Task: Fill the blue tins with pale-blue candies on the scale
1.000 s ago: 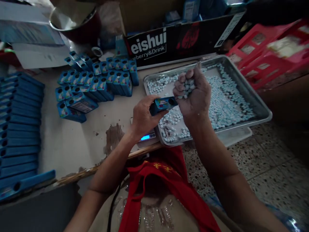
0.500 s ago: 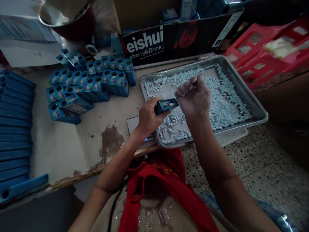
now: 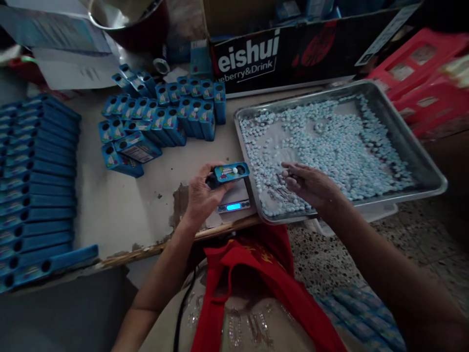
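Note:
My left hand (image 3: 205, 193) grips a small blue candy box (image 3: 226, 172) above a digital scale (image 3: 234, 206) with a lit blue display. The box's top faces up, showing a dark round hole and one pale candy (image 3: 235, 170) beside it. My right hand (image 3: 309, 185) is over the left part of a metal tray (image 3: 427, 168) full of pale blue and white candies (image 3: 344, 156). Its fingers are drawn together, and what lies between them, if anything, is too small to make out.
Several upright blue boxes (image 3: 150, 110) stand in a cluster on the worn table. Stacked blue boxes (image 3: 40, 186) line its left side. Behind are a black printed carton (image 3: 286, 56) and a dark red pot (image 3: 135, 34). A red plastic crate (image 3: 421, 73) stands right.
My left hand has brought the blue box left and lower, away from the tray and over the scale. My right hand has turned from palm-up to palm-down and lowered toward the candies. The view has shifted left.

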Action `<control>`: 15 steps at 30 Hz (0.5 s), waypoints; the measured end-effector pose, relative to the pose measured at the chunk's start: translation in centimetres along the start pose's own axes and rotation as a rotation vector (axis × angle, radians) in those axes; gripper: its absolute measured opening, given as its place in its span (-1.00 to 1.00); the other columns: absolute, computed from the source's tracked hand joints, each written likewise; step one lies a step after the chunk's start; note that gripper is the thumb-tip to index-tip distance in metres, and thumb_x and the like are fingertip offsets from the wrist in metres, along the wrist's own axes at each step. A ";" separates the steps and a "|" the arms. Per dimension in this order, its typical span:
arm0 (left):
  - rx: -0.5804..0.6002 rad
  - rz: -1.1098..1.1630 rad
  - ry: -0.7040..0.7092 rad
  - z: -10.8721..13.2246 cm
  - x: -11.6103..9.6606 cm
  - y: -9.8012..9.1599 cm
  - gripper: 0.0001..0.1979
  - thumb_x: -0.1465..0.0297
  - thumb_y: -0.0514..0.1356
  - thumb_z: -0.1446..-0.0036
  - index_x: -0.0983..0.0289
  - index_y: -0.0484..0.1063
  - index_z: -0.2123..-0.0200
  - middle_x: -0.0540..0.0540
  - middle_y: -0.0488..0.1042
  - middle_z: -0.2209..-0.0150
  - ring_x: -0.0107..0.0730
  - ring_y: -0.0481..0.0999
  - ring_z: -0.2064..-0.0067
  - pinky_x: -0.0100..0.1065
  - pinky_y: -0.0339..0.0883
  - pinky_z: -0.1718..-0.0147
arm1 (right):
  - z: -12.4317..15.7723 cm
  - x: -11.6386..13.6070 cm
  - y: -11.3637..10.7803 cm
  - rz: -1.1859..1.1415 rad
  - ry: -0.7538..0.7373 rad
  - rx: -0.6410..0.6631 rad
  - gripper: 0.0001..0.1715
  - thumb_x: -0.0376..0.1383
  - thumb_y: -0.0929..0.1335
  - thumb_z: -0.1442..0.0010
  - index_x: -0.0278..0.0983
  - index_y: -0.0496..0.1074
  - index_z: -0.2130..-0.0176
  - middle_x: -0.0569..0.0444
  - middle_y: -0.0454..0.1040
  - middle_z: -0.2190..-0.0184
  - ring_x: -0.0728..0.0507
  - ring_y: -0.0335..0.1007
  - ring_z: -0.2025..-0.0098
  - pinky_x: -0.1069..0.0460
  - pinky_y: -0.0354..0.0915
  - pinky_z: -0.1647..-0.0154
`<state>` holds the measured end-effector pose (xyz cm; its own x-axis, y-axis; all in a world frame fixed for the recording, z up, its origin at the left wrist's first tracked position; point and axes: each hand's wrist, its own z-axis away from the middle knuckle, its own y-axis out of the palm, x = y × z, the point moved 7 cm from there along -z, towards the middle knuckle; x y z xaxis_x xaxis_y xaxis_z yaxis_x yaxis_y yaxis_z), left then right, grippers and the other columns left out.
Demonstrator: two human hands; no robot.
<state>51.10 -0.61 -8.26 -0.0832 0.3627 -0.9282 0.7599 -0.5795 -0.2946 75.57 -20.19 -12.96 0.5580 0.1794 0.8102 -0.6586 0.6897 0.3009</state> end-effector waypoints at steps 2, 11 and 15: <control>-0.007 0.089 -0.074 1.0 1.9 0.0 -0.45 0.12 0.71 -0.12 0.15 0.61 -0.05 0.04 0.72 0.10 -0.25 0.75 0.13 -0.34 0.66 0.10 | 0.5 0.2 0.7 0.079 -0.018 0.022 -0.55 0.02 0.76 -0.14 -0.14 0.66 0.23 0.12 0.46 0.45 0.00 0.12 0.52 0.11 0.08 0.63; 0.056 0.213 -0.018 1.8 4.0 -0.7 -0.16 -0.18 0.73 -0.03 0.14 0.59 -0.17 0.19 0.72 -0.10 -0.10 0.80 -0.10 -0.19 0.73 -0.11 | 1.3 1.7 2.3 0.023 -0.028 -0.033 -0.77 -0.22 0.71 -0.21 -0.16 0.68 0.27 0.04 0.48 0.36 -0.03 0.33 0.36 0.10 0.32 0.43; -0.028 0.117 0.052 1.4 1.8 -4.5 -0.36 -0.16 0.61 -0.28 0.06 0.61 -0.20 0.18 0.73 -0.19 -0.05 0.74 -0.30 0.02 0.64 -0.38 | 1.8 1.6 1.1 0.093 -0.004 0.003 -0.90 -0.32 0.63 -0.20 -0.23 0.78 0.22 0.00 0.46 0.35 -0.02 0.23 0.38 0.05 0.19 0.48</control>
<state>46.62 1.57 -8.93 0.0399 0.3310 -0.9428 0.7799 -0.6001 -0.1777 74.84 -20.38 -10.45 0.4919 0.2397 0.8370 -0.7093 0.6678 0.2256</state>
